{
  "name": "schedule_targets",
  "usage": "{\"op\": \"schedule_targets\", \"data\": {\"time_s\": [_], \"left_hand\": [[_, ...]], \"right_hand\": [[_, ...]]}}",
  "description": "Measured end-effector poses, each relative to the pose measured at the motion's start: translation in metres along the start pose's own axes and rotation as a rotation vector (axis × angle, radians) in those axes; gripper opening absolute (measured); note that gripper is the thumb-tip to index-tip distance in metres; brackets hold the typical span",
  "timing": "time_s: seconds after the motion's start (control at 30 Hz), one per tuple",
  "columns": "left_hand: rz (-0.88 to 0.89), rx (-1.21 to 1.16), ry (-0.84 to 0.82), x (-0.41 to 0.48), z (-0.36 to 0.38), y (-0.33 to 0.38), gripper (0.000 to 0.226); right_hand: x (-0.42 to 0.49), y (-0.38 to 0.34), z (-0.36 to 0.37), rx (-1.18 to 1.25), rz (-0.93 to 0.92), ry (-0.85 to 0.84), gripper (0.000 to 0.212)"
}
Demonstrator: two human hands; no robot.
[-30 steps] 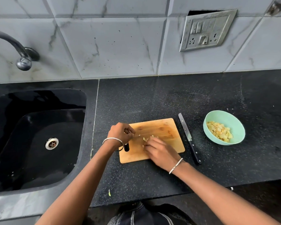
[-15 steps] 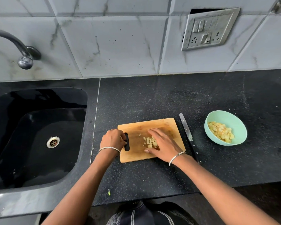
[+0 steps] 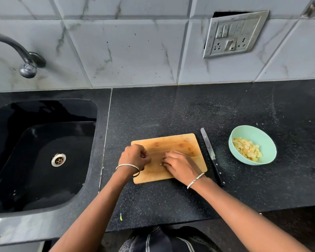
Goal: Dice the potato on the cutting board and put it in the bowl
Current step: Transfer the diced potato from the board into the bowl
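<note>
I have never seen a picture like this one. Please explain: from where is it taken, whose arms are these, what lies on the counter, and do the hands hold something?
One camera, worn on the person's head, looks down at their two arms; there is no machine. On the black counter lie a wooden board, a knife beside it, and a green bowl of diced potato. A sink is at the left. Both hands are over the board: the left hand curled at its left edge, the right hand with fingers bent down. What they hold is hidden.
</note>
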State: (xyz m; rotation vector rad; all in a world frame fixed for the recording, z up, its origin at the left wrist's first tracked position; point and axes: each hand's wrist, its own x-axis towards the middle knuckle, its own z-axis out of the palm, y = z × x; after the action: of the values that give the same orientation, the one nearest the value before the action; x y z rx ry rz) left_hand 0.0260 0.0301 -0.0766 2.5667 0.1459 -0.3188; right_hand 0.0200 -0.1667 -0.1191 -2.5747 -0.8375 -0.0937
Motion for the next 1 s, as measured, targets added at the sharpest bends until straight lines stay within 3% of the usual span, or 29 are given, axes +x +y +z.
{"op": "schedule_targets", "data": {"time_s": [0.1, 0.2, 0.27, 0.37, 0.43, 0.57, 0.7, 0.83, 1.0], "left_hand": [[0.095, -0.091, -0.04, 0.0, 0.008, 0.009, 0.003], [0.147, -0.103, -0.055, -0.001, 0.014, 0.011, 0.013], [0.148, -0.083, -0.057, -0.001, 0.014, 0.011, 0.025], [0.127, 0.018, -0.129, 0.001, 0.017, 0.013, 0.062], [0.124, 0.052, -0.169, 0.002, 0.022, 0.018, 0.077], [0.121, 0.037, -0.136, 0.003, 0.033, 0.031, 0.069], [0.151, 0.044, -0.109, 0.005, 0.04, 0.04, 0.059], [0.124, -0.024, -0.12, 0.006, 0.041, 0.043, 0.057], [0.111, -0.055, -0.102, 0.008, 0.042, 0.045, 0.041]], "right_hand": [[-0.004, 0.002, -0.019, 0.128, 0.149, 0.073, 0.013], [-0.006, 0.009, -0.037, 0.214, 0.329, 0.057, 0.031], [-0.008, 0.013, -0.048, 0.211, 0.428, -0.044, 0.049], [-0.01, 0.019, -0.055, 0.143, 0.514, -0.273, 0.082], [-0.008, 0.019, -0.052, 0.096, 0.509, -0.339, 0.089], [0.003, 0.014, -0.043, 0.088, 0.494, -0.343, 0.086], [0.014, 0.01, -0.043, 0.112, 0.472, -0.327, 0.062], [0.019, 0.007, -0.041, 0.101, 0.462, -0.359, 0.065], [0.018, 0.003, -0.038, 0.133, 0.474, -0.284, 0.048]]}}
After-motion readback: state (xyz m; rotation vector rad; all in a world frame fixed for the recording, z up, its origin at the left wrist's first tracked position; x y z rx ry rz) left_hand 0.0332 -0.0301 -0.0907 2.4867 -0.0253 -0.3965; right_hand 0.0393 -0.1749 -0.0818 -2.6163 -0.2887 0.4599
